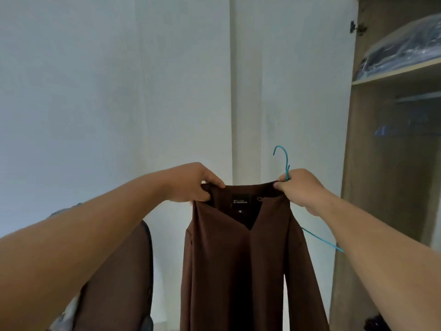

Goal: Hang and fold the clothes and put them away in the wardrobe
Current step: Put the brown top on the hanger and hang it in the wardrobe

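Head view: a brown top (238, 271) hangs at chest height in front of the wall (119, 80), held up by its neckline, label facing the wearer. The left hand (191, 185) has its fingers curled round the left shoulder seam; the right hand (300, 189) pinches the right side of the collar together with a blue hanger (285, 163), whose hook stands up above the knuckles while one arm pokes out below the wrist (so it seems not yet fed into the neck). The wardrobe (381, 187) stands open just to the right, with a rail and bagged clothes on a shelf. I'd worry that, with one hand minding two things, the hanger could slip or snag the collar.
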